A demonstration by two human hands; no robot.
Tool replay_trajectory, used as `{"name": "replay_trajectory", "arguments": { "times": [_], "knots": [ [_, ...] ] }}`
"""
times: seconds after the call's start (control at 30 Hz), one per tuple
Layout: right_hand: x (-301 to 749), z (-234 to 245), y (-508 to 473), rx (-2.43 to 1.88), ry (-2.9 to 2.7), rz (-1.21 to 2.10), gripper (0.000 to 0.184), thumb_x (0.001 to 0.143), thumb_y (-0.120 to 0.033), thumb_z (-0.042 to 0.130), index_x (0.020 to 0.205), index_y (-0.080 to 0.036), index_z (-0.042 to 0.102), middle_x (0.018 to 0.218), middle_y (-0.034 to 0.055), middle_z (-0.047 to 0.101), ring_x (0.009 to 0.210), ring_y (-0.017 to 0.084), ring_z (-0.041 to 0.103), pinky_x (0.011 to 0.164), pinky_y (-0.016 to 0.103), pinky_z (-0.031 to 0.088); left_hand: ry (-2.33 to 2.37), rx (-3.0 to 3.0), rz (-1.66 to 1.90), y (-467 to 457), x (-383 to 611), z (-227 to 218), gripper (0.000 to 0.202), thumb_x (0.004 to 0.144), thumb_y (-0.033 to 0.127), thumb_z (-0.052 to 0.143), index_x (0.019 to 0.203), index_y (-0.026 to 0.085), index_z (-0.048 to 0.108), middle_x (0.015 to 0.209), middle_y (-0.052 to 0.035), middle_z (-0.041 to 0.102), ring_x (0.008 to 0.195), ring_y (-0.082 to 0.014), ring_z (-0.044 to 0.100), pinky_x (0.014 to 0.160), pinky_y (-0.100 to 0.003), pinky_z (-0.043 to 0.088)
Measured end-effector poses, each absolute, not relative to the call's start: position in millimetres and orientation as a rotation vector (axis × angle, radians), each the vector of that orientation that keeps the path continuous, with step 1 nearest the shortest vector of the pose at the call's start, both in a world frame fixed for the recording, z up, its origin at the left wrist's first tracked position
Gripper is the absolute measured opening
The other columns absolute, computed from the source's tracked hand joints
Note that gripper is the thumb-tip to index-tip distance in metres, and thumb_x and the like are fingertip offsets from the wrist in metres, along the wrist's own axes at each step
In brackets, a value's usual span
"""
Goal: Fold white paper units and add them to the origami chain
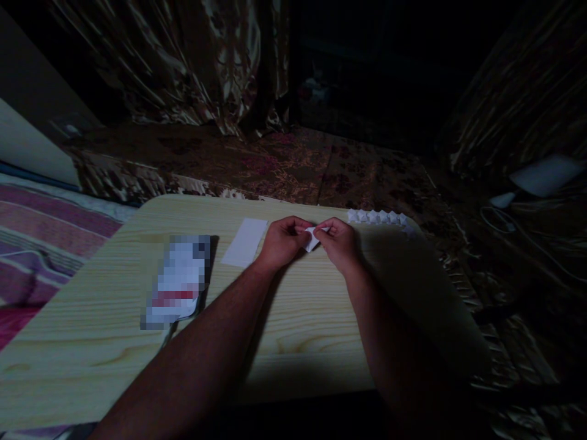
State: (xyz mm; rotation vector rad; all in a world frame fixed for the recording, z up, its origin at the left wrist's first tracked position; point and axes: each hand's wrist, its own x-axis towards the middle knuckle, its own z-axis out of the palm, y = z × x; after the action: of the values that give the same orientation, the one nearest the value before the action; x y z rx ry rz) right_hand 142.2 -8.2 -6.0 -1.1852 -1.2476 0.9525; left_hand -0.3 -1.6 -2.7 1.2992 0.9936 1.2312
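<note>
Paper piece (310, 243) | left hand (281, 244) pinches one side, right hand (340, 242) the other | I'd steady with the left, line edges up, then press creases firm, flat.

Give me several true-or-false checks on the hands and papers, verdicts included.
1. The left hand and right hand both hold a folded paper. True.
2. The right hand lies spread flat. False: it pinches the folded paper.
3. A row of small white pieces sits near the table's far edge. True.
4. A flat white sheet lies left of the left hand. True.
5. The row of small white pieces lies left of the flat white sheet. False: it lies to its right.
</note>
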Motion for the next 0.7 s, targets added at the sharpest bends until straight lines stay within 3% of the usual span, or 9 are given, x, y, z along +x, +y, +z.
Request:
{"name": "replay_trajectory", "arguments": {
  "times": [0.7],
  "knots": [
    [141.0,-7.3,-7.6,-1.167,-1.249,0.933,0.014,0.067,-0.028,0.065,0.074,-0.018,0.060,0.057,-0.0036,0.058,0.051,0.009,0.050,0.049,0.020,0.038,0.974,1.335,1.229,-2.6,-1.5,-2.6,0.022,0.066,0.029,0.071,0.081,0.013,0.068,0.068,-0.0032,0.067,0.054,-0.0114,0.055,0.051,-0.022,0.042]
  ]
}}
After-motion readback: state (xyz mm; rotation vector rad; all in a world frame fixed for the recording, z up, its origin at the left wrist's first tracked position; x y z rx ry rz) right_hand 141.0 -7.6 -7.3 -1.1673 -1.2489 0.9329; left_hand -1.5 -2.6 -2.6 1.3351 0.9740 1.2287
